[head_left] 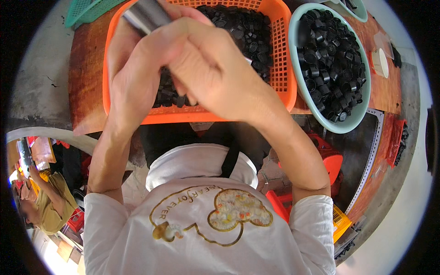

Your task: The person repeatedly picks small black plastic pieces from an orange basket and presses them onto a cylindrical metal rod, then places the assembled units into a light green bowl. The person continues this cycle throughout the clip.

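Note:
My left hand is closed round a dark, shiny metallic cylinder, held tilted above the orange basket. My right hand presses against the left one with its fingers curled in. Whatever it grips is hidden by the fingers and slightly blurred. A small bright metallic bit shows just beyond my right wrist; I cannot tell what it belongs to. Beneath both hands, the orange perforated basket holds many small black round caps.
To the right, a pale green oval basin is heaped with similar black caps. Beyond it a white cup stands on the wooden table. A green basket sits at the far left. Another person works at the left; a red stool is below.

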The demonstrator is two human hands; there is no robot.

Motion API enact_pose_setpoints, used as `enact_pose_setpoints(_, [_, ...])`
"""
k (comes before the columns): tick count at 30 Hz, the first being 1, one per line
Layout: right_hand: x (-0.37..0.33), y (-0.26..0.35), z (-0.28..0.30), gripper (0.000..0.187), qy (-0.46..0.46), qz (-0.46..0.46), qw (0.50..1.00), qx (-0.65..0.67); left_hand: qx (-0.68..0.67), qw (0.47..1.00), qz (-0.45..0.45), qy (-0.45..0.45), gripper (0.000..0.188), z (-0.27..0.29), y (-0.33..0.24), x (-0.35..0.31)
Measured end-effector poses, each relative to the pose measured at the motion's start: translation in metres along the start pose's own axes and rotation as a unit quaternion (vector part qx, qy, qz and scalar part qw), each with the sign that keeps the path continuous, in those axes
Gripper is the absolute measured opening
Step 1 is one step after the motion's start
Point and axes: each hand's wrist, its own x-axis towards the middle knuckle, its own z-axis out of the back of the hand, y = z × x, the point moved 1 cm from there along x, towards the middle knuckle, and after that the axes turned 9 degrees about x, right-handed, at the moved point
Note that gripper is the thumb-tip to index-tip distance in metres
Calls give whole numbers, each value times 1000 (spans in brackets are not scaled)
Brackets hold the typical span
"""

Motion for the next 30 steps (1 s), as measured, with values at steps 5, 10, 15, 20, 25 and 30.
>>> enact_pose_setpoints(5, [1, 2, 6, 58, -13, -184, 974, 131, -303, 946, -14, 112, 55, 5, 16, 13])
enact_pose_setpoints(10, [8, -3, 14, 80, -2, -262, 948, 180, -230, 965, 116, 58, 41, -1, 14, 15])
enact_pose_setpoints(15, [2, -10, 23, 86, 3, -186, 959, 212, -222, 950, 200, -88, 46, 0, 20, 25])
enact_pose_setpoints(20, [-20, -14, 22, 98, 16, -49, 990, -130, -335, 899, 193, -206, 36, 16, 37, 38])
enact_pose_setpoints(25, [-17, -28, 14, 110, 21, 74, 950, -304, -384, 874, 221, -198, 43, 10, 50, 36])
enact_pose_setpoints(30, [-14, -27, 9, 104, 50, 70, 963, -257, -361, 889, 236, -156, 47, 13, 44, 34])
